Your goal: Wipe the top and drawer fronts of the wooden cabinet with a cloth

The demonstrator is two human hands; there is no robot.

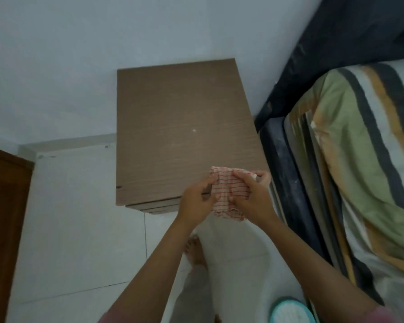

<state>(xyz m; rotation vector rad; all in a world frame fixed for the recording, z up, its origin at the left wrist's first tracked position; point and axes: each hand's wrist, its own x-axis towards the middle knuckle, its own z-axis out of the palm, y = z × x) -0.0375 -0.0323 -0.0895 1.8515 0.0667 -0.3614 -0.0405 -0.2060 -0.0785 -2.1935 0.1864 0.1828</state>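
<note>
The wooden cabinet stands against the wall, seen from above, its brown top bare. Only thin edges of the drawer fronts show below the top's near edge. Over the cabinet's near right corner I hold a white cloth with red checks in both hands. My left hand pinches its left side. My right hand grips its right side with curled fingers. The cloth is bunched and hangs between the hands, above the cabinet top.
A bed with a striped cover and dark frame runs along the right, close to the cabinet. A dark wooden door is at the left. My foot is on the white tiled floor. A teal-rimmed round object lies bottom right.
</note>
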